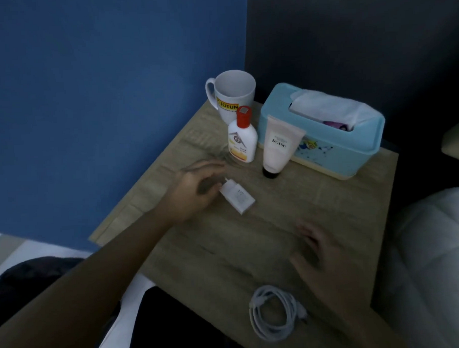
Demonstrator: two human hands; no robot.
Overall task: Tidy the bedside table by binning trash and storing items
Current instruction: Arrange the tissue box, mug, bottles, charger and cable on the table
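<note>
The left hand (197, 187) reaches across the desk (329, 195), fingers curled onto the near end of the charger (237, 197), which lies flat just right of its fingertips; whether the grip has fully closed I cannot tell (the frame is blurred). To lift it cleanly, pinch the body across its narrow sides, clear of the bottle (242, 139) just beyond the hand. The right hand (318, 251) rests spread and empty on the desk, the coiled cable (274, 312) just nearer than it.

White mug (233, 94), red-capped white bottle (242, 137), light blue tissue box (324, 140), wood-grain table (226, 253)
</note>
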